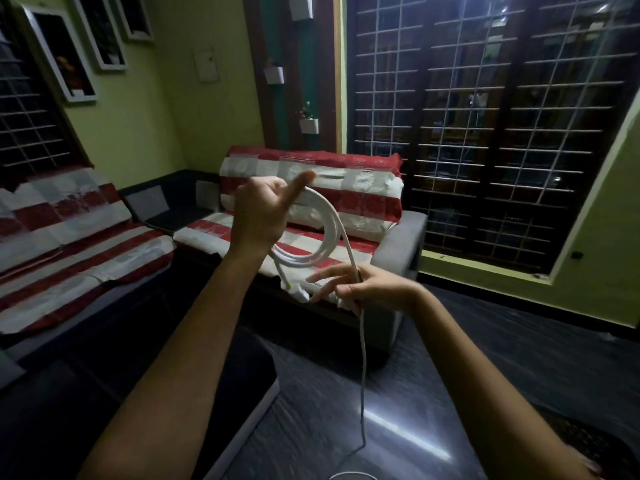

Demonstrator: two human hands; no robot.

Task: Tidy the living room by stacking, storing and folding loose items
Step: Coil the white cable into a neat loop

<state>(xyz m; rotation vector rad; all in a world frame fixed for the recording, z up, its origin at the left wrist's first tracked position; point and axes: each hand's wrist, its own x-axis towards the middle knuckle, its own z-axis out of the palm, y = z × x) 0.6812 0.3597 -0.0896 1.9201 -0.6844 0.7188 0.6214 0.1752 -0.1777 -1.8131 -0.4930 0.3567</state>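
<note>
A white cable [328,227] hangs in a few loops from my left hand [265,212], which is raised in front of me and grips the top of the coil, one finger sticking out. Lower and to the right, my right hand [363,287] pinches the loose strand of the same cable where it leaves the coil. From that hand the strand drops straight down towards the dark floor and curls out of view at the bottom edge.
A grey sofa [398,237] with a red and white striped cover stands ahead, under a barred window [485,133]. A second covered sofa [69,244] runs along the left wall. A dark low table [242,393] sits near my left forearm. The floor [485,341] is dark and glossy.
</note>
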